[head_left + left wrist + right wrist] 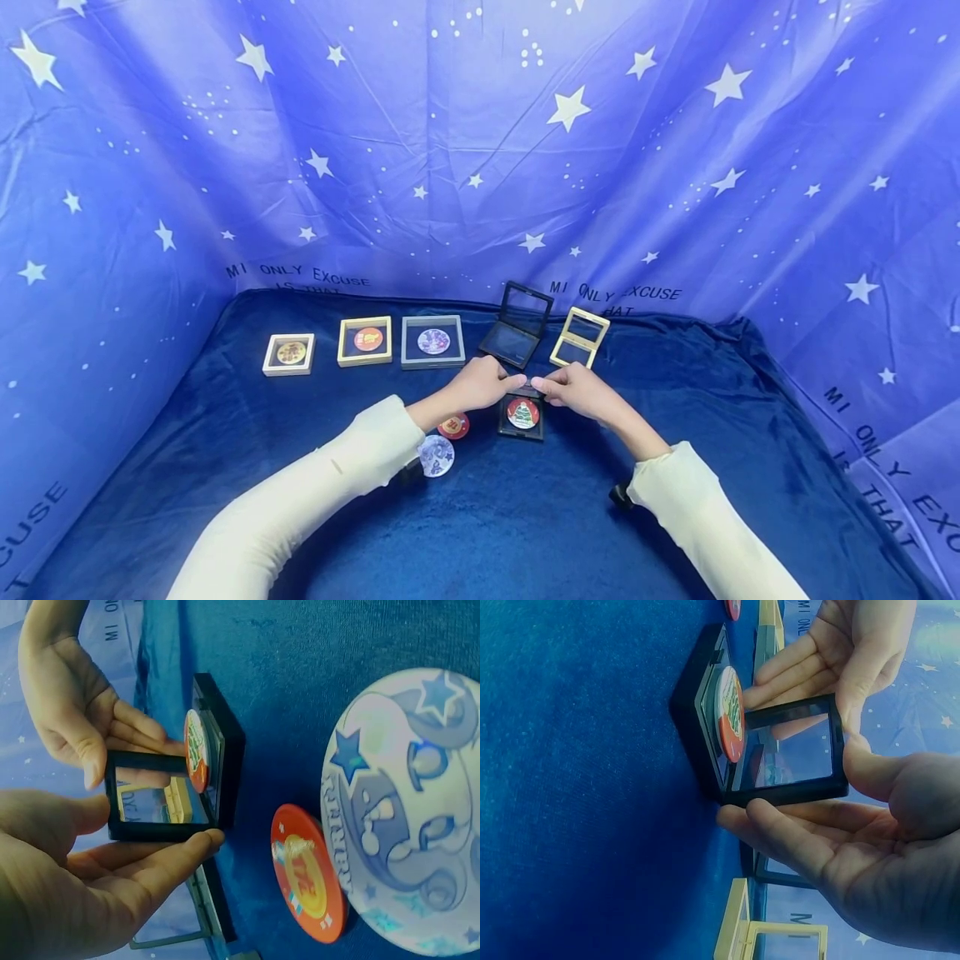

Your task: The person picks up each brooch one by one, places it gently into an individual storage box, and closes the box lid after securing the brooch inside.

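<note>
In the head view a small black display case lies opened on the dark blue cloth, its clear-windowed lid raised. A round badge with a green Christmas tree on red sits on its base. My left hand pinches the lid's left side, thumb on the top edge. On the opposite side my right hand pinches the same lid, as the right wrist view also shows, with its fingers along the frame. Beside my left forearm lie a red badge and a larger white-and-purple badge.
Behind on the left stand a white frame, a gold frame and a grey frame, each with a round badge inside. Behind my hands are a larger opened black case and an opened gold case. A starry curtain surrounds the table.
</note>
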The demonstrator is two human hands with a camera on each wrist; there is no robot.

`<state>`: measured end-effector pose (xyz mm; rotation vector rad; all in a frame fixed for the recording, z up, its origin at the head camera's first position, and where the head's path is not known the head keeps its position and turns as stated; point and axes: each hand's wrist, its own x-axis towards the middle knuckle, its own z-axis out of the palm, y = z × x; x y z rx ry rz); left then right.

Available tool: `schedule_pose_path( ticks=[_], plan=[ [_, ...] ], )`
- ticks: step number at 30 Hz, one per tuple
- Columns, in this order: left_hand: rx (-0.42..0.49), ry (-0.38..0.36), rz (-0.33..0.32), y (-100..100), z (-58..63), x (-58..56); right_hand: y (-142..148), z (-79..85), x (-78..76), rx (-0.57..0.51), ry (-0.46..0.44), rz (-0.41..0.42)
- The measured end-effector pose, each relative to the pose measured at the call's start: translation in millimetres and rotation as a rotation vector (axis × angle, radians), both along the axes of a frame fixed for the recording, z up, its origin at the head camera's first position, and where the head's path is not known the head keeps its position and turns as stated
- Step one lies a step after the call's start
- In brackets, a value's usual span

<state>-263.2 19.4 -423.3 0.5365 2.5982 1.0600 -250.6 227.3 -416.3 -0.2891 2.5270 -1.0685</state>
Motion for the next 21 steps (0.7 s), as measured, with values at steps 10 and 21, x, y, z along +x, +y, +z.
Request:
schedule_pose_path(
  ticks=[10,21],
  plan=[
    [-0.020,0.051,-0.185,-10.6,1.8,-1.7,1.2,2.2,5.9,0.049,0.060,0.039],
    [-0.071,0.080,-0.217,-13.5,3.0,-0.6,2.9,-1.7,8.7,0.080,0.085,0.020]
  ],
)
